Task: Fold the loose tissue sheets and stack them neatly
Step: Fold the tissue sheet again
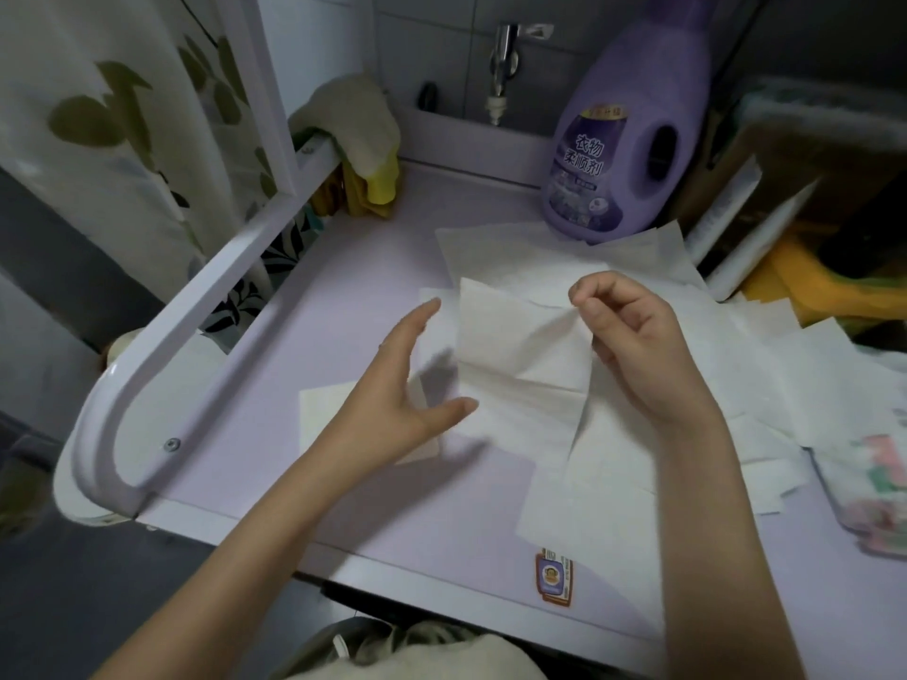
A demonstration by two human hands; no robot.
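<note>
My right hand (633, 336) pinches the upper right corner of a white tissue sheet (520, 350) and lifts it off the lilac tabletop (353, 306). My left hand (412, 390) hovers flat beside the sheet's left edge, fingers straight, holding nothing. Below the left hand lies a folded tissue stack (324, 419), partly covered by the hand and wrist. Several loose tissue sheets (765, 365) are spread over the right half of the table, overlapping one another.
A purple softener bottle (633, 120) stands at the back on the sheets' far edge. A white rail (196, 326) borders the left side. Cloths (363, 135) hang at the back left. A tissue packet (873, 493) lies at the right edge.
</note>
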